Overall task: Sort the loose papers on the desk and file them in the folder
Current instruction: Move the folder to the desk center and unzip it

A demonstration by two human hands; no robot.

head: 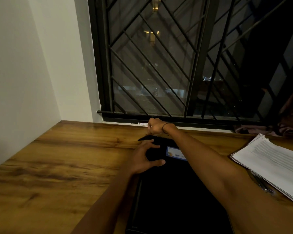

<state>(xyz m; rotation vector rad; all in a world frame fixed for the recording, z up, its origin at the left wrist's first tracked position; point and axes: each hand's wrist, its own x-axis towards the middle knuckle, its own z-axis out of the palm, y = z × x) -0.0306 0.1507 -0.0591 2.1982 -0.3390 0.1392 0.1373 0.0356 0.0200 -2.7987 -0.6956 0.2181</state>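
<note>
A black folder with a small blue and white label lies flat on the wooden desk in front of me. My left hand rests spread on its far left part, fingertips and thumb pressing down. My right hand reaches past it to the folder's far edge, fingers curled and pinching something small there, likely a zip pull or the edge. A stack of loose white printed papers lies at the right of the desk.
A barred dark window stands right behind the desk's far edge. A white wall closes the left side. A small white tag sits on the sill. Dark reddish cloth hangs at the far right. A pen lies under the papers' near edge.
</note>
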